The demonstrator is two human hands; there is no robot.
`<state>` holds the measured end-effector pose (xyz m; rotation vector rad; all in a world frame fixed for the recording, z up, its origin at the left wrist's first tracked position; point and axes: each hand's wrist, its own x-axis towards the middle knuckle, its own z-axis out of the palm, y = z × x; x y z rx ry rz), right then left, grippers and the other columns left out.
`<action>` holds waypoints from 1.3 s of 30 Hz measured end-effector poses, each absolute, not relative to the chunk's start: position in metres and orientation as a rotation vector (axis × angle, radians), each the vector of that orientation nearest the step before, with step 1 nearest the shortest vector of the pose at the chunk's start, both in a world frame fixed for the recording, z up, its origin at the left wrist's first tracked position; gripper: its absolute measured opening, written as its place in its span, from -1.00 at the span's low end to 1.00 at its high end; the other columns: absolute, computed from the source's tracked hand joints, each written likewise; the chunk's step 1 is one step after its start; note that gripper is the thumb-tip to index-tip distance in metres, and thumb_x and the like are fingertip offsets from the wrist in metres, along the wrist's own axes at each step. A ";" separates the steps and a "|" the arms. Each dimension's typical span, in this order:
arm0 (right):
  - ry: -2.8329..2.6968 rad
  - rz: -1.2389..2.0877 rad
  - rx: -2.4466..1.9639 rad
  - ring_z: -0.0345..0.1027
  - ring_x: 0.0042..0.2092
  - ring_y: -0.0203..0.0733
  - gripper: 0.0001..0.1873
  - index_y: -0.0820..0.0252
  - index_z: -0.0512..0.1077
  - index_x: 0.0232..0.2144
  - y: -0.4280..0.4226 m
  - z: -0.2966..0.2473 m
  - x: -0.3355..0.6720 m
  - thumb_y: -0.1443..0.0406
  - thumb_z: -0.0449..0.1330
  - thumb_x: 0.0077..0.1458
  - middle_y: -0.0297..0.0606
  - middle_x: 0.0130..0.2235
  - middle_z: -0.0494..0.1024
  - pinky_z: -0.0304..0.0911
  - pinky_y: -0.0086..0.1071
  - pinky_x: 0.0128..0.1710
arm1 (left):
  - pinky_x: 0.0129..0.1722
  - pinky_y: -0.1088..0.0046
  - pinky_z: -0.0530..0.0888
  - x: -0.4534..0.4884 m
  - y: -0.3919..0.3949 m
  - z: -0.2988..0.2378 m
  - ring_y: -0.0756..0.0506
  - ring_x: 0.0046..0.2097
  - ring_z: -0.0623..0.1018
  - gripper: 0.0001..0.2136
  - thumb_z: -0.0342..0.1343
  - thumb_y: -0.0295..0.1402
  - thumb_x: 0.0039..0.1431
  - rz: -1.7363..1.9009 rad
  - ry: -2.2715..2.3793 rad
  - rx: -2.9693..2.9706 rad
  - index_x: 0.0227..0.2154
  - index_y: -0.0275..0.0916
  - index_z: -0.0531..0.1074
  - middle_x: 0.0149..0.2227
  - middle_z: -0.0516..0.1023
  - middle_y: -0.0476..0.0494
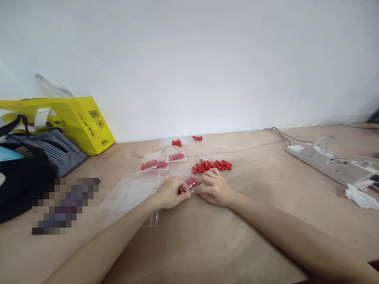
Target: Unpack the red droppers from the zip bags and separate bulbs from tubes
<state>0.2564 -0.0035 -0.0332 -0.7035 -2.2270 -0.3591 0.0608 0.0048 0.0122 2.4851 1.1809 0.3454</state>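
My left hand (170,193) and my right hand (213,188) meet near the middle of the wooden table (207,244), both pinched on a small clear bag with red-tipped sticks (191,182) inside. Just beyond my right hand lies a loose pile of red-tipped sticks (213,164). Filled small bags (154,163) lie behind my left hand, and two more bags (183,142) sit near the wall. A stack of empty clear bags (127,195) lies left of my left hand.
A yellow carrier bag (77,120), a striped bag (56,152) and a black bag (20,177) stand at the left. A white power strip (325,163) with cables lies at the right. A white wall (189,59) backs the table.
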 end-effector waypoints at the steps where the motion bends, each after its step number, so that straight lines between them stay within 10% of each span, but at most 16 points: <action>1: -2.223 -0.359 -0.689 0.18 -0.27 -0.28 -0.84 -0.01 0.46 -0.43 -0.003 -0.034 0.256 0.35 0.11 0.01 -0.35 -0.34 0.45 -0.06 -0.28 -0.22 | -0.47 0.51 0.26 0.061 0.005 0.012 0.00 -0.47 0.37 -0.89 0.06 -0.33 -0.07 0.342 1.188 2.466 -0.56 -0.26 0.38 -0.53 0.44 -0.01; 32: -2.203 -0.534 -0.644 0.17 -0.22 -0.26 -0.82 0.08 0.44 -0.51 0.001 -0.033 0.250 0.32 0.08 0.06 -0.36 -0.32 0.48 -0.07 -0.25 -0.16 | -0.34 0.40 0.31 0.065 -0.001 -0.005 -0.06 -0.36 0.41 -0.88 0.00 -0.41 0.04 0.671 1.186 2.710 -0.58 -0.24 0.30 -0.51 0.41 -0.02; 39: -2.268 -0.426 -0.621 0.16 -0.21 -0.27 -0.80 0.05 0.46 -0.47 0.004 -0.035 0.248 0.34 0.06 0.08 -0.35 -0.34 0.45 -0.08 -0.26 -0.14 | 0.03 0.15 0.24 0.067 -0.005 -0.018 -0.14 0.03 0.31 -0.84 -0.20 -0.49 0.15 0.695 1.033 2.803 -0.39 -0.26 0.28 -0.06 0.34 -0.22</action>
